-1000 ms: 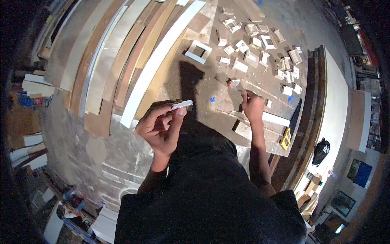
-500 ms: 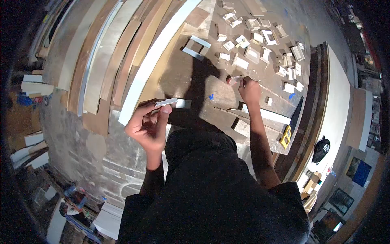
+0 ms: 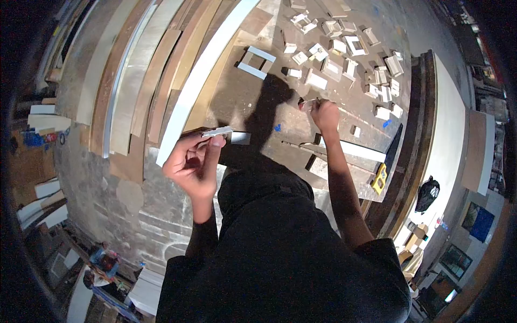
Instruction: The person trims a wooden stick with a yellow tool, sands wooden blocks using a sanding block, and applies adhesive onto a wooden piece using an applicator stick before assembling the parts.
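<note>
In the head view, my left hand [image 3: 193,166] is closed, pinching a short whitish strip of wood [image 3: 218,131] between thumb and fingers. My right hand [image 3: 326,116] is closed round a small translucent bottle [image 3: 308,105] with a dark red end, above the worktable. A small pale block [image 3: 240,138] lies just beyond my left hand. Further up rests a small rectangular frame [image 3: 257,62] with pale blue-white sides. Several small wooden assemblies [image 3: 316,81] are scattered beyond my right hand.
Long boards [image 3: 126,75] lie side by side on the left, with a long white strip [image 3: 196,86] nearest me. A yellow-handled saw [image 3: 379,178] lies at the right, near a white board [image 3: 358,151]. A black cap-like item [image 3: 427,194] sits further right. People [image 3: 105,264] are at lower left.
My right hand has shifted slightly left and up with the bottle, which now looks more level. My left hand keeps the strip pinched, moved marginally left. The view has tilted slightly.
</note>
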`<state>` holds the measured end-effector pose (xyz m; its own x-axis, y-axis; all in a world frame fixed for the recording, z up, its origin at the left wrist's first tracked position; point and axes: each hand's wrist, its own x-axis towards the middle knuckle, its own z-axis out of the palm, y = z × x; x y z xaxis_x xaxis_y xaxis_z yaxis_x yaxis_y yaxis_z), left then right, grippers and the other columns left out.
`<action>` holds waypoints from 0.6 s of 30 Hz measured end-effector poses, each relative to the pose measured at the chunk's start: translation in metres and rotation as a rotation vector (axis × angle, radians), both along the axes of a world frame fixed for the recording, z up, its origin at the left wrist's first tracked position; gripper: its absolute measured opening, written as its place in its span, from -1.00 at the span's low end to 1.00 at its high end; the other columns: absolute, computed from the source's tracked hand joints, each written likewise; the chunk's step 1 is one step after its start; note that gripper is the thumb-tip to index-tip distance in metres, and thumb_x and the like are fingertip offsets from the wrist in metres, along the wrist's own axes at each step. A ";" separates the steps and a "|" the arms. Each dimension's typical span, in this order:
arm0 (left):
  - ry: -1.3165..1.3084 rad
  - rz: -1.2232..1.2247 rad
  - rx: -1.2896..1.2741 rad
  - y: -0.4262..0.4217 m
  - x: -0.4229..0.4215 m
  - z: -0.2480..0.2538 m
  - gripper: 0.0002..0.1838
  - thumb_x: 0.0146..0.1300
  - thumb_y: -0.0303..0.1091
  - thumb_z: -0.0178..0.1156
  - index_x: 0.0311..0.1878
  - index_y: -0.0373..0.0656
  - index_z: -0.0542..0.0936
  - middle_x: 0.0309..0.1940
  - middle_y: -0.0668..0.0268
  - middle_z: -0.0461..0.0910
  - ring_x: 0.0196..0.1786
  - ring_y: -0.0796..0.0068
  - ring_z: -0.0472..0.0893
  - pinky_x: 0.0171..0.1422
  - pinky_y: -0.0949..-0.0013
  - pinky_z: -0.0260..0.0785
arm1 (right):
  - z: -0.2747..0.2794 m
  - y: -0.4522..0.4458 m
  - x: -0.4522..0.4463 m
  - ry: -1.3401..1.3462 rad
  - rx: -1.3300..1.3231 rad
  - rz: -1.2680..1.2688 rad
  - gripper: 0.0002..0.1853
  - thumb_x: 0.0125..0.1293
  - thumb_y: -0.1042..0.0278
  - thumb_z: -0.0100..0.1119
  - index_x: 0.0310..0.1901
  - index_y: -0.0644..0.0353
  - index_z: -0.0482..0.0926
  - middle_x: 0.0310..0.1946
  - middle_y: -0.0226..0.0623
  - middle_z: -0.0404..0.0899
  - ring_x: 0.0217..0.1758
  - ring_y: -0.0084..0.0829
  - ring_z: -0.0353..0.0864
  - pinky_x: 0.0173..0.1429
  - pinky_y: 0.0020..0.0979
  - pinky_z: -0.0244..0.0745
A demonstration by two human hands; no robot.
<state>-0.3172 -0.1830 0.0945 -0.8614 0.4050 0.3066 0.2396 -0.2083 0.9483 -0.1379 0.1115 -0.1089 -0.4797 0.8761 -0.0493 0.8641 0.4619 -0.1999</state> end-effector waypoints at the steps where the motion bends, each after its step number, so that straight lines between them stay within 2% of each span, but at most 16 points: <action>1: -0.014 0.001 0.018 -0.001 -0.001 -0.001 -0.78 0.14 -0.80 0.29 -0.14 -0.45 0.57 -0.21 0.03 0.67 -0.21 0.40 0.70 -0.09 0.43 0.57 | -0.006 -0.001 0.001 0.000 -0.002 0.003 -0.73 0.17 0.16 0.31 -0.35 0.25 0.72 -0.39 0.09 0.67 -0.32 0.06 0.69 -0.19 -0.06 0.62; 4: -0.009 0.004 0.028 -0.006 -0.008 -0.002 -0.80 0.15 -0.78 0.30 -0.16 -0.44 0.56 -0.22 0.04 0.67 -0.22 0.41 0.71 -0.10 0.43 0.57 | -0.002 -0.009 -0.004 0.021 -0.030 -0.056 -0.70 0.17 0.10 0.33 -0.34 0.22 0.72 -0.43 0.08 0.67 -0.33 0.06 0.70 -0.20 -0.07 0.62; 7: -0.011 0.001 0.055 -0.010 -0.014 -0.006 -0.81 0.17 -0.75 0.30 -0.16 -0.42 0.56 -0.24 0.06 0.67 -0.23 0.40 0.71 -0.12 0.42 0.58 | 0.026 -0.018 -0.008 0.040 -0.123 -0.088 -0.65 0.16 0.00 0.32 -0.28 0.16 0.73 -0.36 -0.02 0.71 -0.25 0.00 0.73 -0.12 -0.08 0.63; 9: -0.030 0.006 0.088 -0.010 -0.016 -0.005 -0.81 0.17 -0.74 0.29 -0.16 -0.41 0.55 -0.25 0.08 0.66 -0.24 0.40 0.71 -0.13 0.40 0.60 | 0.036 -0.031 -0.014 0.279 0.321 -0.127 -0.55 0.15 -0.10 0.35 -0.17 0.15 0.68 -0.32 -0.09 0.71 -0.24 -0.06 0.72 -0.11 -0.11 0.62; 10: -0.064 0.022 0.085 -0.010 -0.017 -0.004 -0.81 0.18 -0.74 0.29 -0.16 -0.40 0.55 -0.27 0.09 0.66 -0.25 0.40 0.71 -0.15 0.38 0.63 | 0.032 -0.041 -0.017 0.277 0.317 -0.126 -0.55 0.15 -0.10 0.35 -0.17 0.15 0.68 -0.32 -0.09 0.71 -0.24 -0.06 0.72 -0.11 -0.11 0.62; 12: -0.097 0.031 0.075 -0.011 -0.020 -0.002 -0.81 0.18 -0.74 0.28 -0.15 -0.39 0.55 -0.28 0.11 0.66 -0.25 0.40 0.71 -0.17 0.36 0.65 | 0.020 -0.067 -0.025 0.548 0.065 0.191 -0.43 0.09 -0.06 0.46 0.05 0.10 0.59 -0.20 -0.19 0.66 -0.26 -0.17 0.69 -0.21 -0.17 0.60; 14: -0.146 0.024 0.110 -0.010 -0.022 -0.003 -0.81 0.18 -0.74 0.27 -0.15 -0.37 0.55 -0.29 0.14 0.65 -0.26 0.40 0.71 -0.19 0.32 0.69 | 0.007 -0.107 -0.049 0.510 -0.287 0.395 -0.40 0.09 -0.07 0.45 0.07 0.14 0.57 -0.11 -0.16 0.65 -0.22 -0.17 0.69 -0.23 -0.22 0.59; 15: -0.137 0.017 0.106 -0.009 -0.023 -0.002 -0.81 0.19 -0.73 0.26 -0.14 -0.36 0.55 -0.28 0.15 0.65 -0.26 0.42 0.71 -0.20 0.34 0.70 | -0.050 -0.124 -0.059 0.347 -0.261 0.529 -0.52 0.20 0.00 0.33 0.03 0.16 0.59 -0.11 -0.11 0.67 -0.16 -0.15 0.69 -0.16 -0.18 0.60; 17: -0.116 -0.017 0.123 -0.012 -0.023 0.003 -0.81 0.19 -0.73 0.26 -0.15 -0.35 0.55 -0.29 0.15 0.66 -0.26 0.43 0.71 -0.20 0.34 0.70 | -0.121 -0.153 -0.070 0.186 -0.233 0.666 -0.62 0.32 0.06 0.21 0.00 0.18 0.62 -0.10 -0.07 0.69 -0.10 -0.12 0.70 -0.09 -0.13 0.61; 18: -0.091 -0.041 0.141 -0.014 -0.025 0.007 -0.82 0.20 -0.73 0.25 -0.15 -0.35 0.55 -0.29 0.15 0.66 -0.26 0.43 0.71 -0.21 0.35 0.70 | -0.126 -0.169 -0.073 0.220 -0.029 0.707 -0.62 0.34 0.06 0.16 -0.02 0.19 0.64 -0.14 -0.07 0.70 -0.11 -0.10 0.70 -0.09 -0.12 0.61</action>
